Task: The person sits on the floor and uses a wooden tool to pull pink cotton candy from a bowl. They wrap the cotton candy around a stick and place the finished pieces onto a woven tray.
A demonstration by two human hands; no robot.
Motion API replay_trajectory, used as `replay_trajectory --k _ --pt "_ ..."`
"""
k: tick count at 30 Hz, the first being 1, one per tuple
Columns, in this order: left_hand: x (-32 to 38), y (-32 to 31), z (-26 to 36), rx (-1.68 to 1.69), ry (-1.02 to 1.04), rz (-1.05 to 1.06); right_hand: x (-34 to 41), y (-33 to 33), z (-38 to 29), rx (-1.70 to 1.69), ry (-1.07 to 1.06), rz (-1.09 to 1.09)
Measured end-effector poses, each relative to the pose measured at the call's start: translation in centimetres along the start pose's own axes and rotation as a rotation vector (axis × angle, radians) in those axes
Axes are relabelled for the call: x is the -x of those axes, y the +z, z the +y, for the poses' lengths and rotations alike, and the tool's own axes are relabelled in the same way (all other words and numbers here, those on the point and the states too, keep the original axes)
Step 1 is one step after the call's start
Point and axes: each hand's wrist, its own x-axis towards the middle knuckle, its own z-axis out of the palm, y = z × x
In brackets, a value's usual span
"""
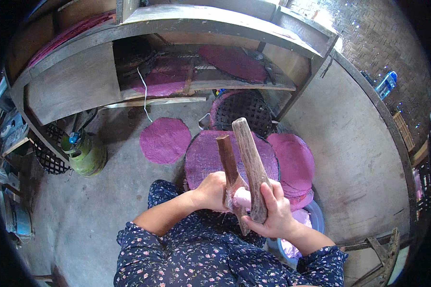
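Note:
My left hand (pixel 212 191) grips a dark wooden tool (pixel 228 161) with a wider lower part. My right hand (pixel 276 208) holds a thick, pale wooden bar (pixel 250 166), tilted beside it. Pale pink dough-like stuff (pixel 242 198) sits between the two wooden pieces. Below them, before my lap, is a round board covered in purple-pink cloth (pixel 203 158). To its right lies a stack of thin pink rounds (pixel 292 161). A blue plastic basin (pixel 319 219) with pale pink material (pixel 291 247) stands near my right forearm, which partly hides it.
A single pink round (pixel 165 140) lies on the concrete floor. Beyond the board stands a black woven basket (pixel 244 109). A green gas cylinder (pixel 88 156) is at left. A wooden shelf (pixel 201 27) spans the far side, and a pale panel (pixel 352 150) stands at right.

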Motion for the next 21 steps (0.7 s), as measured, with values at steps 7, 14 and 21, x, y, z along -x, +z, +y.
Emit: replay_trajectory --k 7,14,21 --pt "-0.8 1.6 -2.4 0.139 -0.173 0.025 -0.4 0.2 4.3 -0.292 0.17 -0.116" --pt "-6.8 -3.2 -3.7 1.573 -0.087 -0.075 3.4 -1.6 6.9 -1.442 0.98 -0.476" --pt "-11.6 -2.0 -4.3 1.773 0.258 0.066 4.5 -4.1 9.1 -1.685 0.927 -0.621"
